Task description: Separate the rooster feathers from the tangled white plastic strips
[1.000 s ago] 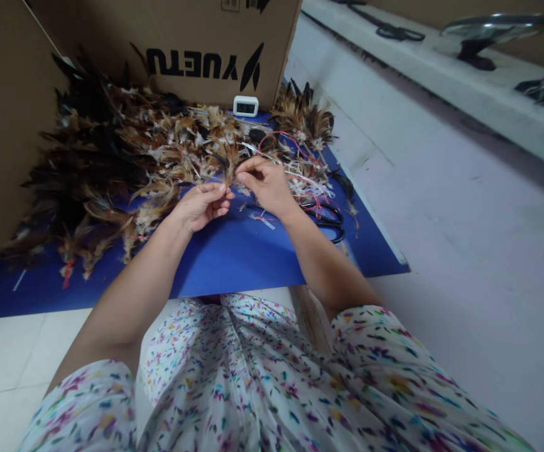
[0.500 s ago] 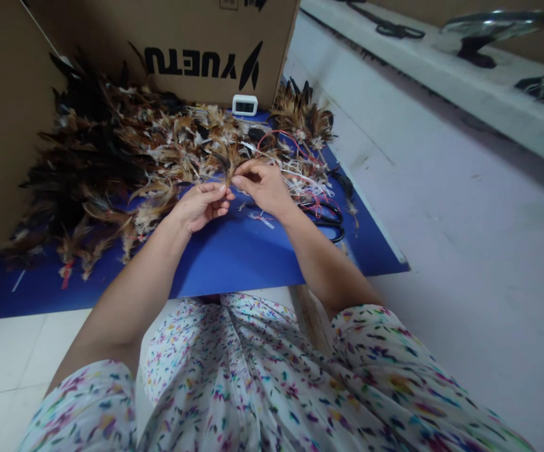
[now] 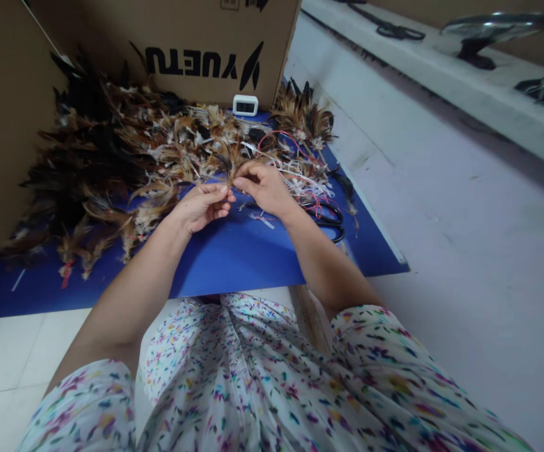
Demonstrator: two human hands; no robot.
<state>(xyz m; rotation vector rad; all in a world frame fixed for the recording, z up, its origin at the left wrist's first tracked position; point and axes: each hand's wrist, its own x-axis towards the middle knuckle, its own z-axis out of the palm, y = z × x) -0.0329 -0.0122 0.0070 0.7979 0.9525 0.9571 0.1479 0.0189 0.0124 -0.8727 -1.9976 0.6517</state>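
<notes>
Both hands meet over the blue table top [image 3: 239,263]. Thumb and fingers of my left hand [image 3: 206,206] pinch the lower end of a small brown and dark feather bunch [image 3: 227,164]. My right hand [image 3: 263,188] is closed on the same bunch from the right, its thumb and forefinger close to the left fingertips. Whether a thread lies between the fingers is too small to make out. Beyond them spreads a heap of brown and black feathers [image 3: 102,150]. Just below the right hand is a small white and pink scrap [image 3: 263,220].
Black-handled scissors [image 3: 331,220] lie right of my right forearm, beside white and red strings [image 3: 304,176]. Another feather pile [image 3: 303,116] is at the back right. A small white digital clock [image 3: 245,105] stands before a cardboard box [image 3: 196,37]. A pale wall [image 3: 441,188] borders the right.
</notes>
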